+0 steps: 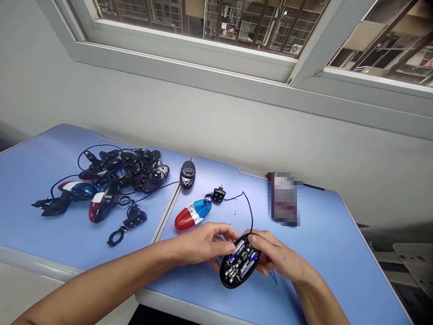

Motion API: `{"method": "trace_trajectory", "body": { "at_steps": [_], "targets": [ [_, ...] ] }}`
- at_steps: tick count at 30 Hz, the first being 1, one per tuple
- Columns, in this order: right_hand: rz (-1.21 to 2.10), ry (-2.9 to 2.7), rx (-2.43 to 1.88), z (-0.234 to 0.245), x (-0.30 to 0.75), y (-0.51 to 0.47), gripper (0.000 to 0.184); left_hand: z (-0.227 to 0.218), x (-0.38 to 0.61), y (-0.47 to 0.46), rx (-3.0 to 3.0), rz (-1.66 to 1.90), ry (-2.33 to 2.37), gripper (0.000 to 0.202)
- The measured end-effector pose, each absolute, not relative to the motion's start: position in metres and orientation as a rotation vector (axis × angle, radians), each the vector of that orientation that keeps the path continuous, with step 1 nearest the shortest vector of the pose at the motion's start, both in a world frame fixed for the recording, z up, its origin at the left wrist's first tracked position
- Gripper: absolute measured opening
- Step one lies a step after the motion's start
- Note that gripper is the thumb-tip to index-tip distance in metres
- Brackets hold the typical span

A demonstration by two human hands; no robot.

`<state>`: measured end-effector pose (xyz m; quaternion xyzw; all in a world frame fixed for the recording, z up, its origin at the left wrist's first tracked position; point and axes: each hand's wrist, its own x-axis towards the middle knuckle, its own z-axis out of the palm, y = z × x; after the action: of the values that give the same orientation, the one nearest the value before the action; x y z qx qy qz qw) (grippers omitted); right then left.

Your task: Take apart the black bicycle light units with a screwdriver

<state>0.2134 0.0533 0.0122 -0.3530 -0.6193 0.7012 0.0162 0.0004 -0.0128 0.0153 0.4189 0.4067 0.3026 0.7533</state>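
Open black housing (235,285), batteries (249,265) in, was over table's (196,289) near edge. Right hand (282,257) gripped its right side; left hand (210,243) curled at left, grip unclear. Cable (251,216) tethered it to button box (218,195). Red-blue lens (192,214), loose screw (235,212) beyond; tangled pile (126,179) left.

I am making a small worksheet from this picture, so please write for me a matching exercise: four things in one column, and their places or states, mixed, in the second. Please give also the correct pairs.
Things:
1. open black case
2. single red, white and blue shell
3. pile of devices
4. pixelated object

Places or states:
A. on the left tabletop
B. farthest right of the four
C. held by the right hand, batteries showing
D. just beyond the left hand

Right pairs: 1-C, 2-D, 3-A, 4-B
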Motion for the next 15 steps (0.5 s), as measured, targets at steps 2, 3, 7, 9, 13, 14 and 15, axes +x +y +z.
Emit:
{"method": "trace_trajectory", "body": {
  "at_steps": [2, 3, 7, 9, 13, 14, 15],
  "targets": [
    [2.172, -1.954, -1.105, 0.0144, 0.2114, 0.0523, 0.053, 0.0124, 0.0020, -0.0135, 0.892, 0.661, 0.917, 0.035],
    [2.170, -1.976, -1.098, 0.0155, 0.2107, 0.0518, 0.053, 0.0104, 0.0026, -0.0135, 0.866, 0.658, 0.927, 0.036],
    [2.182, -2.016, -1.070, 0.0175, 0.2113, 0.0514, 0.050, 0.0057, 0.0018, -0.0115, 0.782, 0.637, 0.869, 0.040],
    [2.184, -2.010, -1.084, 0.0171, 0.2123, 0.0519, 0.050, 0.0075, 0.0000, -0.0108, 0.794, 0.641, 0.836, 0.041],
    [2.176, -1.987, -1.117, 0.0167, 0.2110, 0.0515, 0.050, 0.0102, -0.0001, -0.0118, 0.841, 0.630, 0.836, 0.040],
    [2.178, -1.984, -1.120, 0.0167, 0.2101, 0.0512, 0.050, 0.0094, 0.0009, -0.0122, 0.841, 0.635, 0.847, 0.040],
    [2.182, -1.984, -1.119, 0.0168, 0.2094, 0.0509, 0.050, 0.0080, 0.0020, -0.0126, 0.836, 0.644, 0.856, 0.040]
  ]
}}
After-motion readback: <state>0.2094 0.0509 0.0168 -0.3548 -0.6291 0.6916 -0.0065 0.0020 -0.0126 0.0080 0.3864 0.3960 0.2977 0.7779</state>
